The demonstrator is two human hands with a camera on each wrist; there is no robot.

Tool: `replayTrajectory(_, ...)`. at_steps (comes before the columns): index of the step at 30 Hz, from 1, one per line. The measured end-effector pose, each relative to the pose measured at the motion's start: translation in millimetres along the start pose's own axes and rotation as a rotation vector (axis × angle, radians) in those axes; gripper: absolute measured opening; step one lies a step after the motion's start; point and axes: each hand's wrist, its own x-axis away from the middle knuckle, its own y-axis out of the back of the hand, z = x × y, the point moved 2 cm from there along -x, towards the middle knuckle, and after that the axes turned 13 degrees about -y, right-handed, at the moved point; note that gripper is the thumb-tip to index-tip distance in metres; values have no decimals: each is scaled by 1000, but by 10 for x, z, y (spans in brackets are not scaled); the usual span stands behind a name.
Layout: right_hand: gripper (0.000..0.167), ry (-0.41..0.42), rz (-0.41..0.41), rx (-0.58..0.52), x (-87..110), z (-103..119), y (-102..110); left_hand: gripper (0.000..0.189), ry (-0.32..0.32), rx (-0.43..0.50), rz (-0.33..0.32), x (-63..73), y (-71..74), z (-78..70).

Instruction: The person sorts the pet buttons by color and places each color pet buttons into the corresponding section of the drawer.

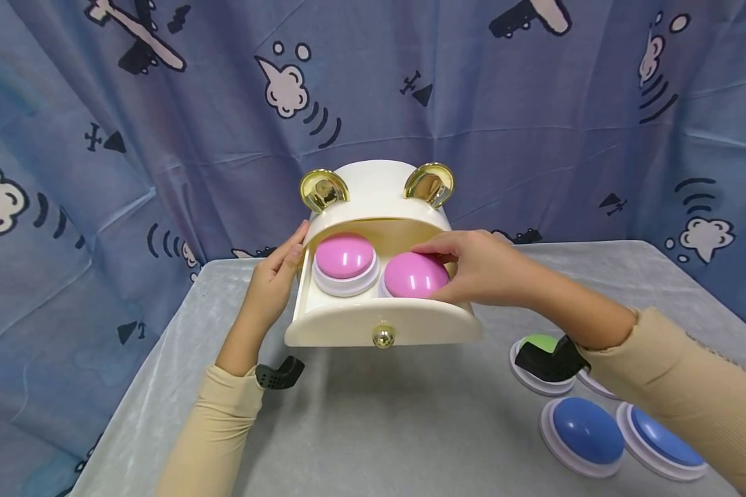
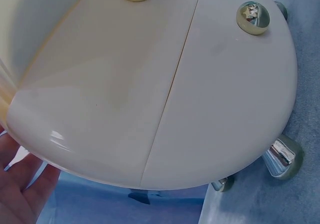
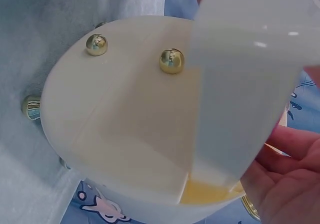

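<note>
A white cabinet [image 1: 376, 181] with gold bear-like ears stands on the table, its top drawer [image 1: 332, 326] pulled out. Inside the drawer are two pink push buttons on white bases. My right hand [image 1: 485, 268] grips the right pink button [image 1: 414, 276] by its edges, thumb near the drawer front. The left pink button [image 1: 345, 257] sits beside it, untouched. My left hand [image 1: 271, 281] rests against the cabinet's left side with fingers fairly straight. The left wrist view shows those fingers [image 2: 42, 184] at the cabinet's edge. Drawer walls hide the right button in the right wrist view.
On the table's right lie a green button [image 1: 542, 343], two blue buttons, one [image 1: 587, 429] nearer the middle, and another white base [image 1: 597, 385] partly under my right arm. A patterned blue curtain [image 1: 373, 83] hangs behind. Gold knobs [image 3: 171, 61] stick out from the cabinet's lower front.
</note>
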Motion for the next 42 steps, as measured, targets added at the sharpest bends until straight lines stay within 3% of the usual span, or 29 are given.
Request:
replayTrajectory(5, 60, 14, 28, -28, -11, -11, 6, 44, 7, -1, -1, 4, 2, 9)
replayTrajectory(8, 63, 1, 40, -148, 8, -35, 28, 44, 14, 1, -1, 10, 4, 12)
replayTrajectory(12, 54, -59, -110, -460, 127, -72, 100, 44, 16, 8, 0, 11, 4, 7)
replayTrajectory(14, 46, -78, -206, -650, 250, -89, 138, 44, 13, 11, 2, 6, 2, 6)
replayTrajectory(16, 37, -63, -249, -825, 396, -104, 151, 44, 9, 14, 6, -1, -4, 9)
replayTrajectory(20, 35, -61, -120, -992, 686, -116, 58, 44, 0, 23, 11, -13, -18, 16)
replayTrajectory(25, 32, -15, 113, -1028, 866, -127, -257, 44, 9, 26, 6, -13, -15, 19)
replayTrajectory(30, 32, -22, 319, -1098, 884, -82, -707, 45, 21, 17, 1, -2, 0, 20)
replayTrajectory(34, 43, -56, 456, -1169, 850, -50, -976, 44, 18, 11, -1, 1, 4, 29)
replayTrajectory(38, 53, -93, 543, -1255, 792, -16, -1074, 44, 10, 17, -3, -5, 2, 23)
replayTrajectory(42, 53, -111, 570, -1342, 729, 41, -1083, 44, 8, 16, -2, -9, 5, 27)
